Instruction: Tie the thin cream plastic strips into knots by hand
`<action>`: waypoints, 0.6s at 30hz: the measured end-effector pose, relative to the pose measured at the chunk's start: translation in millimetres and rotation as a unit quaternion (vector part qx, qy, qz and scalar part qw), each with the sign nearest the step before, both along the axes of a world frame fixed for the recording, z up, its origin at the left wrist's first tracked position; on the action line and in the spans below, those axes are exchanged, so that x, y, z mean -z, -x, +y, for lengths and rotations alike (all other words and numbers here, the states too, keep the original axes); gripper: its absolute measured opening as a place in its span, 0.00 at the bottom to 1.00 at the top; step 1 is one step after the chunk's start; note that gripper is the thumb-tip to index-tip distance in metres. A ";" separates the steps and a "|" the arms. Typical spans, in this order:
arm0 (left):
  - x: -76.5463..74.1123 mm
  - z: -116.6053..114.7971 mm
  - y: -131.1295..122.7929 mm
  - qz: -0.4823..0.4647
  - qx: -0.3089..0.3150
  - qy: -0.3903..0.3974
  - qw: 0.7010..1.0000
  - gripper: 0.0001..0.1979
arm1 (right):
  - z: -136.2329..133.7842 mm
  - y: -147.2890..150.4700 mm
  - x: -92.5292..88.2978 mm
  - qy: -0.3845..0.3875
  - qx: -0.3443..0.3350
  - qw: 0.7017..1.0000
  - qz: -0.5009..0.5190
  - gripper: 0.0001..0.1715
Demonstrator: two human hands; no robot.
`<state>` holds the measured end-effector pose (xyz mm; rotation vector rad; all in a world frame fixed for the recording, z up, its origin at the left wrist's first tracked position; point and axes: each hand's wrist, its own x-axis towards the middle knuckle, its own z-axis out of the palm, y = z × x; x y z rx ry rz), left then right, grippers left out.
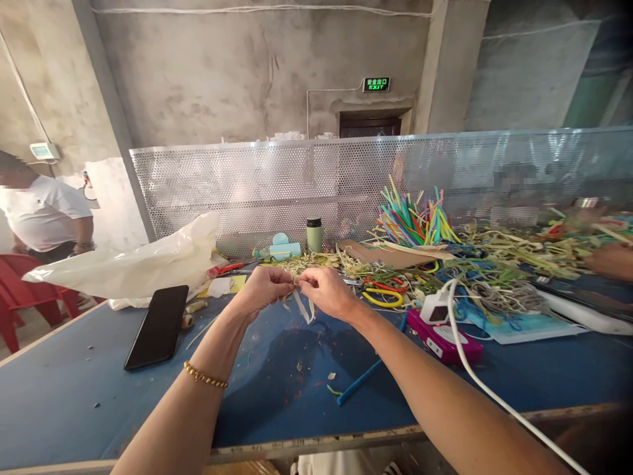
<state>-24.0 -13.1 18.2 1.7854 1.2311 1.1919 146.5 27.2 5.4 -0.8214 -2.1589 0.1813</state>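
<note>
Over the blue tabletop (163, 409), my left hand (267, 290) and my right hand (327, 291) meet fingertip to fingertip, both closed in a pinch. Between them is a thin pale strip (305, 310), its loose loop hanging below the fingers. The exact spot where the fingertips grip it is too small to make out. Just beyond the hands lies a heap of dry, pale green and straw-coloured strips (353, 265). A blue stick (361, 381) rests on the table below my right forearm.
At left are a black phone (157, 328) and a white plastic bag (143, 264). A magenta box (445, 338) with a white charger and cable lies at right, near yellow-handled scissors (383, 298). Behind stand a green bottle (314, 234), colourful pipe cleaners (415, 214) and a perforated metal screen (237, 191).
</note>
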 end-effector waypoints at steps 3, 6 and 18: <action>0.4 0.5 -0.1 -0.020 -0.009 0.000 1.000 0.04 | -1.6 -0.9 -1.7 0.025 -0.011 0.999 0.017 0.13; 0.7 0.9 -0.4 -0.051 -0.009 0.002 0.999 0.03 | -1.7 -1.7 -2.0 0.085 -0.038 0.995 0.041 0.18; 0.1 0.0 -1.8 -0.077 0.001 0.019 0.997 0.03 | -3.8 -0.1 -2.9 0.015 0.034 0.999 0.035 0.07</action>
